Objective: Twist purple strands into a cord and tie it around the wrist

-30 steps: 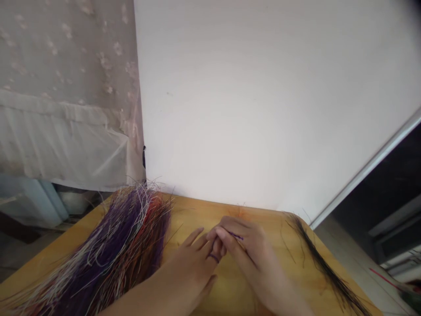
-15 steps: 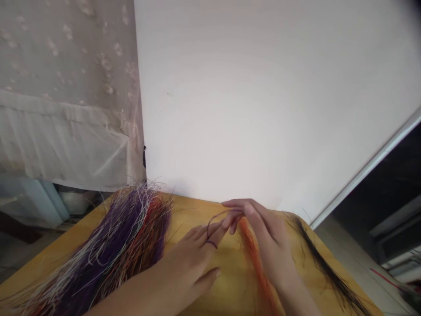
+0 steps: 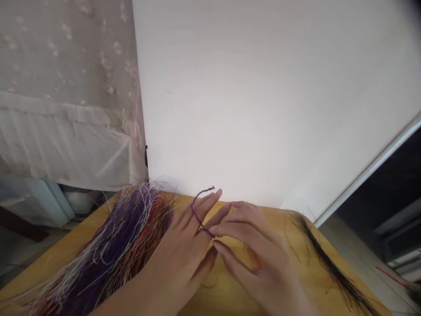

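Observation:
My left hand (image 3: 187,232) is held back up, fingers stretched out and apart. A purple braided cord (image 3: 196,215) loops at the base of its index finger, and the free end curves up across the other fingers. From the right, my right hand (image 3: 255,245) reaches over, its thumb and index fingertip closed on the cord beside that index finger. Beneath the right hand an orange strand bundle (image 3: 255,259) lies mostly hidden.
On the wooden table (image 3: 230,281), a thick bundle of purple, white and red-brown strands (image 3: 115,237) lies at left. A thin black strand bundle (image 3: 329,263) lies at right. A white panel (image 3: 230,109) stands behind the table, beside a flowered curtain (image 3: 66,66).
My right hand has come down from the left fingertips to the base of the left index finger. The cord's free end, earlier drawn toward the right hand, now lies loose over the left fingers.

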A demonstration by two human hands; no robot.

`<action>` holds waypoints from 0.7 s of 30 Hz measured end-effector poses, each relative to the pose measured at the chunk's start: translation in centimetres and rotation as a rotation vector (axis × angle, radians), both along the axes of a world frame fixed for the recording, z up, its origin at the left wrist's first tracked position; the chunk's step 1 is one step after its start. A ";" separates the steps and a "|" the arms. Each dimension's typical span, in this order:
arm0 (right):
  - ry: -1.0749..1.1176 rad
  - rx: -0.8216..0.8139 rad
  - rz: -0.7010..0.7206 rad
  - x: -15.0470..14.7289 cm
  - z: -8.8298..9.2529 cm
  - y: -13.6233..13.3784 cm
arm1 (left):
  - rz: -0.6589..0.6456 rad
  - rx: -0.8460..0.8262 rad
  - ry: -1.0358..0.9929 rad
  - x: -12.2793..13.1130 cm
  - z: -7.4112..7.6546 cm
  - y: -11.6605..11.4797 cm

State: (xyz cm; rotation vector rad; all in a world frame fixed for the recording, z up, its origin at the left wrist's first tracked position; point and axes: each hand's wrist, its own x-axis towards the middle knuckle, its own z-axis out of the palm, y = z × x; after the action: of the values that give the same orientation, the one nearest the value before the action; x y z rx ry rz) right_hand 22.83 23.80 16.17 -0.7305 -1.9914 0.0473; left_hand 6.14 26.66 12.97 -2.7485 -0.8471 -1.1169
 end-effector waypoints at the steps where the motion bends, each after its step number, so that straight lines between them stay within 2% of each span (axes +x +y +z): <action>1: 0.000 0.017 -0.004 -0.1 0.0 0.0 | 0.017 0.028 0.011 -0.1 0.1 0.0; 7: 0.004 0.063 -0.107 -0.9 -0.7 0.1 | 0.060 0.111 -0.006 -0.2 0.4 0.1; 10: -0.038 0.039 -0.113 -0.9 -0.9 0.0 | 0.015 0.031 -0.035 -0.3 0.4 0.0; 14: -0.120 -0.136 0.049 -0.1 -0.2 -0.1 | -0.087 -0.183 -0.081 -0.6 0.5 -0.2; 17: -0.109 -0.339 0.195 0.6 0.5 0.0 | -0.220 -0.285 0.021 -0.8 1.0 -0.6; 21: -0.089 -0.424 0.247 1.3 0.8 0.1 | -0.288 -0.409 0.110 -1.2 2.1 -1.1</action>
State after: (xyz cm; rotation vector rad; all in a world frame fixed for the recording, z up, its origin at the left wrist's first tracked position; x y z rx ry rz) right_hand 24.11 23.91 16.97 -0.7550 -2.1736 0.6085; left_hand 4.89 25.52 15.03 -3.3214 -0.7550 -0.8977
